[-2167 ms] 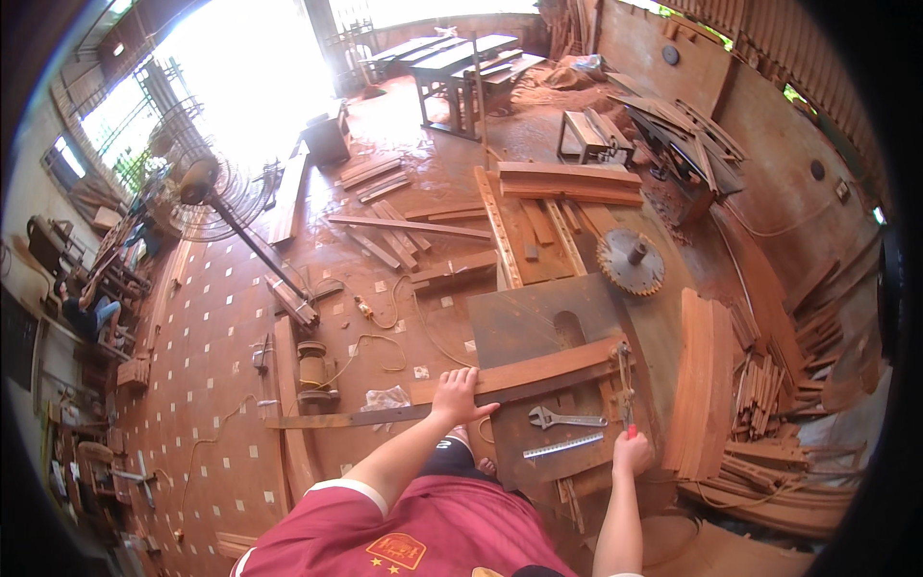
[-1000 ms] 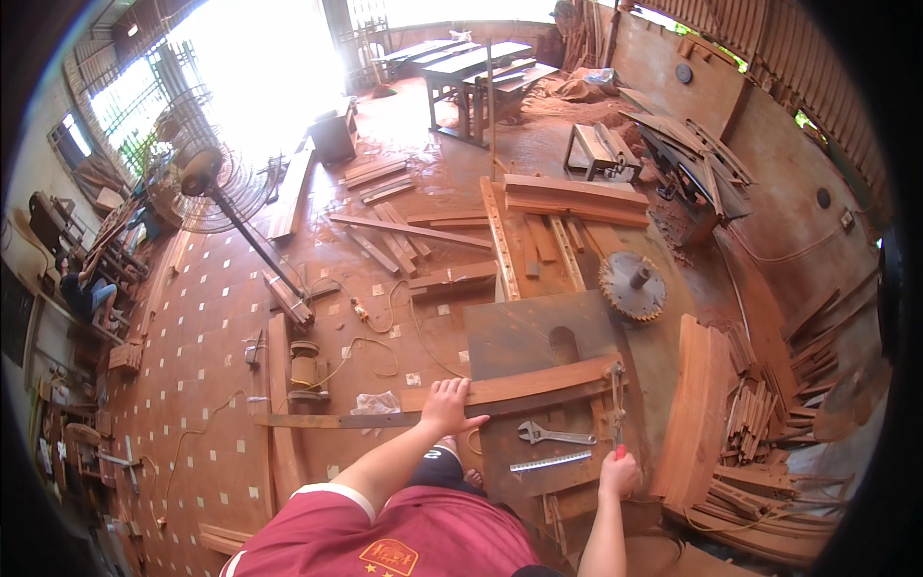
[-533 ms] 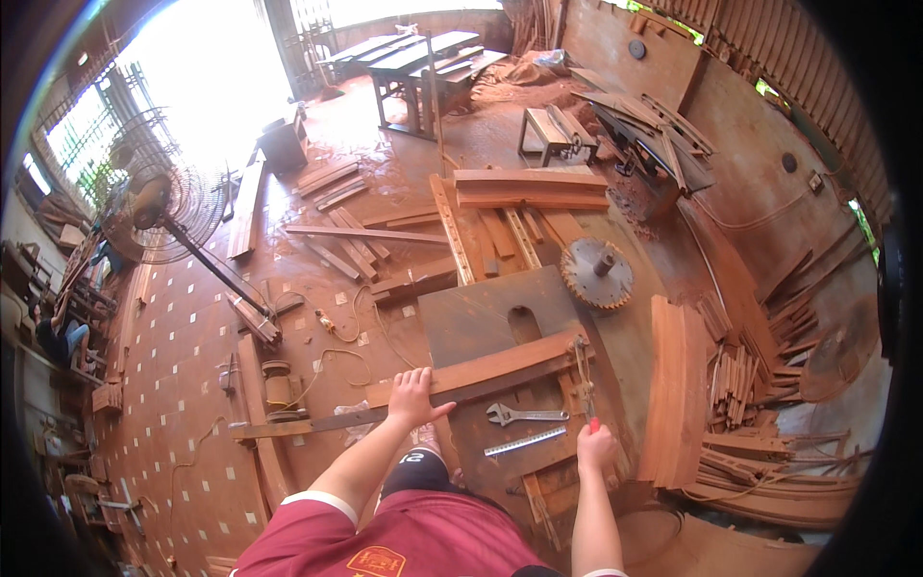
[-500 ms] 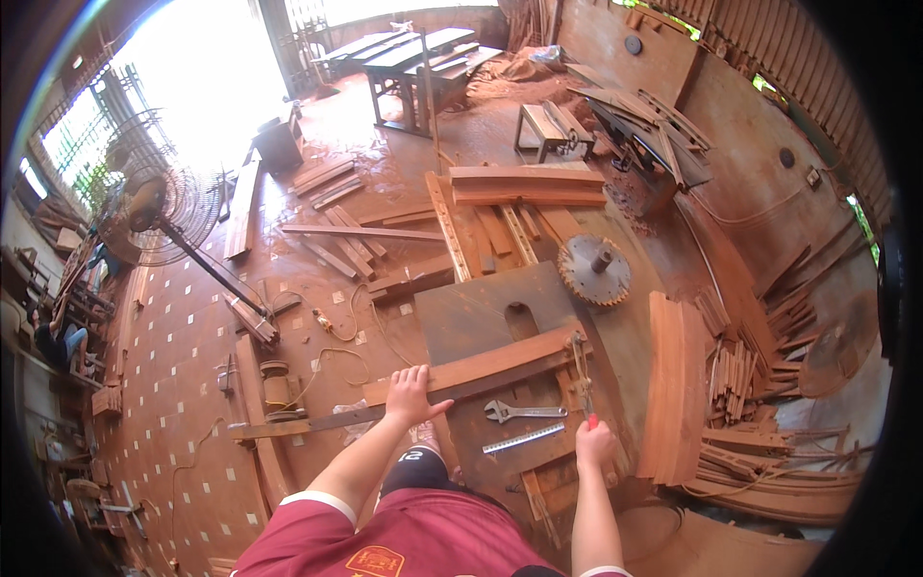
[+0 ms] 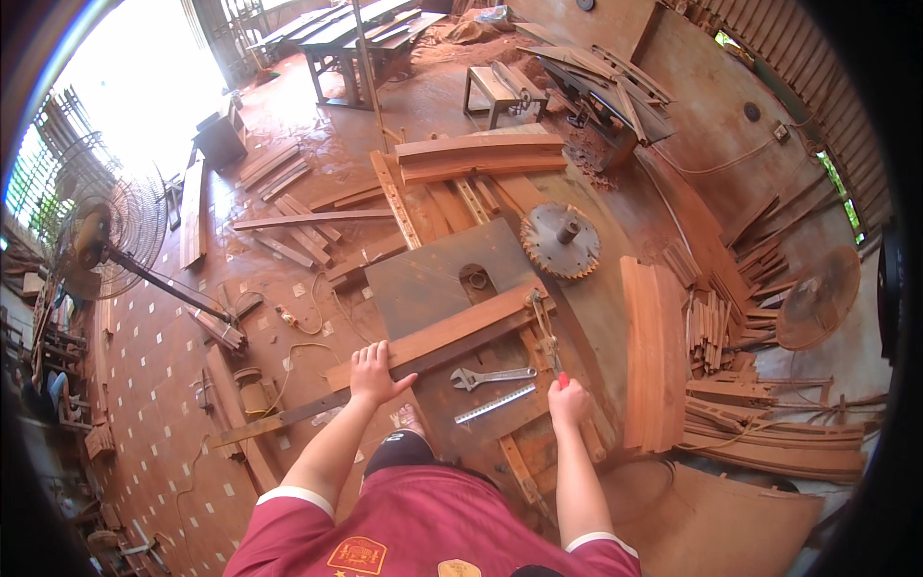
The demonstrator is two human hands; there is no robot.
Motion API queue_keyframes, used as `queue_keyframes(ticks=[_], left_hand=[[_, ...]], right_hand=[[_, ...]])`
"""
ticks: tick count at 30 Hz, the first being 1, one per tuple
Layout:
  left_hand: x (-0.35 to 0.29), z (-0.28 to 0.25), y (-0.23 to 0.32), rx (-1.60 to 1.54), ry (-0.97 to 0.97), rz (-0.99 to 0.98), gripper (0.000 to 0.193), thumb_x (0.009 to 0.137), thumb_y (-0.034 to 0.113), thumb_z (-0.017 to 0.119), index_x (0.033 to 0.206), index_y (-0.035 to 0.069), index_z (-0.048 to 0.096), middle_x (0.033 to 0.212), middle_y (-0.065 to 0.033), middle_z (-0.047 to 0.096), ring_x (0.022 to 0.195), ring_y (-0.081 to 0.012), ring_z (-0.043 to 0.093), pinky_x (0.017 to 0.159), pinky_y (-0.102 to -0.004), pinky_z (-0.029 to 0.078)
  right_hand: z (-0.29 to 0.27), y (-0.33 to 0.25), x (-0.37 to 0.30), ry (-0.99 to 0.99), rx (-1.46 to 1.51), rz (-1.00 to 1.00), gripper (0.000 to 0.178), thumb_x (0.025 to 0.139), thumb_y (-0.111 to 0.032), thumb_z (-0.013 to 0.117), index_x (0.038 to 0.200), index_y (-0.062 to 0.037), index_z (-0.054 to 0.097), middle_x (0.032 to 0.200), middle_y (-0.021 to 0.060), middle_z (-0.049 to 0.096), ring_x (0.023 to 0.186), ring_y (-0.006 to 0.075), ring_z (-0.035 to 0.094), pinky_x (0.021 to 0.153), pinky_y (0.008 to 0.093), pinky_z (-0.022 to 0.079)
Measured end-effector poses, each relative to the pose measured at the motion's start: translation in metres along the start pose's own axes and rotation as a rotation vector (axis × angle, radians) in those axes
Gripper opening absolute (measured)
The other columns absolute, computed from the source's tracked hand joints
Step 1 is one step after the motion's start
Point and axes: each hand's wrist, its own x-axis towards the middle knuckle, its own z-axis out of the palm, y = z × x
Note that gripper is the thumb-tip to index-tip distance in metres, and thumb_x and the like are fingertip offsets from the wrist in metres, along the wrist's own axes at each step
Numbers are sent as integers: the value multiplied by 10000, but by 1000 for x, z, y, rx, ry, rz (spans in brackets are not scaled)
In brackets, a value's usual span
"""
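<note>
Left hand [image 5: 377, 377] on beam [image 5: 452, 334]; right hand [image 5: 570, 402] grips red-handled tool [image 5: 563, 380]; wrench [image 5: 497, 376] beside ruler [image 5: 495, 404].

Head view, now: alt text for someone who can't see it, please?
A person's left hand rests on a wooden bar across a dusty metal table, while the right hand grips a red-handled tool near the bar's right end. A wrench and a ruler lie on the near side of the bar; a round saw blade lies beyond it.
</note>
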Motion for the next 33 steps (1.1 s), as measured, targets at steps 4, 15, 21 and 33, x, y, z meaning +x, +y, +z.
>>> queue_keyframes(ticks=[4,15,21,33], left_hand=[[14,-1,-7,-21,-14,-3,966,761,695,781,1390,8,524,1287,-159,617,1229,-319,560,1086,-465,385],[41,0,-30,-54,36,14,968,752,687,789,1388,6,527,1259,-152,626,1212,-318,567,1081,-463,393],[55,-2,-40,-62,30,1,977,748,692,788,1392,4,528,1262,-153,628,1210,-316,571,1084,-460,393],[86,-1,-61,-97,-12,-19,966,754,678,791,1392,8,514,1301,-169,604,1248,-326,549,1100,-470,377]], right_hand=[[3,-12,9,-12,-16,6,350,848,-403,682,743,-72,733,755,216,738,735,432,738,681,565,581],[4,-45,25,-28,26,25,322,843,-360,671,757,-58,743,752,240,718,752,469,716,721,583,568],[5,-63,33,-20,-32,20,345,848,-395,686,762,-67,753,750,217,735,753,430,742,700,570,587],[18,-90,51,47,-58,-17,339,835,-386,692,735,-67,747,726,223,725,722,431,736,690,567,588]])
